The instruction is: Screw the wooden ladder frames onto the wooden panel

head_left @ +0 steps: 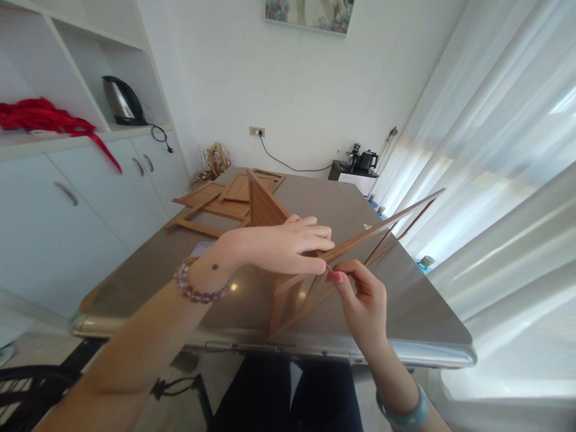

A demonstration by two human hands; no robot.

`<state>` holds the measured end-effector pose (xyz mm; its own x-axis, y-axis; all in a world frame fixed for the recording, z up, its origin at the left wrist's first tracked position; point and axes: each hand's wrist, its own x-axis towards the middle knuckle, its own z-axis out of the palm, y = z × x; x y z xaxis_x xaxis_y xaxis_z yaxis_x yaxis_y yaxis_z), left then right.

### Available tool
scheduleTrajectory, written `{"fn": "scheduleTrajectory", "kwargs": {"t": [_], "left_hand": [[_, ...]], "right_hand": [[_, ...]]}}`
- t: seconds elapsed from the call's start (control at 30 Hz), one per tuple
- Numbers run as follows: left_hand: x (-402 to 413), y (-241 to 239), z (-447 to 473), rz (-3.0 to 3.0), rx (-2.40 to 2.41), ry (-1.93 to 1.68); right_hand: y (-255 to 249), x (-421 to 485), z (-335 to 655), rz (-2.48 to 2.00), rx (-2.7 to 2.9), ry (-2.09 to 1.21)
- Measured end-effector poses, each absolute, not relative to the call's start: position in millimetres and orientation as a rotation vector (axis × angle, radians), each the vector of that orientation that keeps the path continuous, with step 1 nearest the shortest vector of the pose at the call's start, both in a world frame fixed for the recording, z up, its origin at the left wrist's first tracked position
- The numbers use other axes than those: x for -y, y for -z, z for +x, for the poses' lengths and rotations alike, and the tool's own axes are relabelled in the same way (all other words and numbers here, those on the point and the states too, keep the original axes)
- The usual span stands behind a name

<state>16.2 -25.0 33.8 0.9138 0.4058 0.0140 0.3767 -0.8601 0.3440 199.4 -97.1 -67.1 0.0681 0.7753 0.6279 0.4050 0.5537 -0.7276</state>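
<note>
Centrally, my left hand [292,246] lies over an angled brown wooden frame [266,207]; whether it grips, I cannot tell. Right of centre, my right hand [365,297] pinches a thin greyish rod [330,269] beside the frame.

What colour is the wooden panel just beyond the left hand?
Light to medium brown; the wooden panel shows best in the head view.
</note>
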Motion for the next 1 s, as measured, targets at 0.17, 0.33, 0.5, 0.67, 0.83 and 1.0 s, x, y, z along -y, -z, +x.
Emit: {"fn": "scheduleTrajectory", "kwargs": {"t": [0.17, 0.33, 0.5, 0.67, 0.83, 1.0], "left_hand": [[32, -33, 19, 2.692, -0.637, -0.223], [32, -30, 20, 2.695, -0.596, -0.277], [33, -31, 20, 2.714, -0.595, -0.254], [33, -31, 21, 2.723, -0.576, -0.263], [32, -31, 20, 2.714, -0.572, -0.245], [31, -33, 20, 2.729, -0.58, -0.205]], "right_hand": [[67, 97, 207, -0.965, 1.847, 0.263], [75, 102, 201, -1.02, 1.798, 0.222], [70, 115, 183, -1.121, 1.65, -0.216], [55, 125, 166, -1.062, 1.356, -0.822], [52, 127, 159, -0.959, 1.212, -1.064], [54, 126, 160, -0.969, 1.231, -1.048]]}}
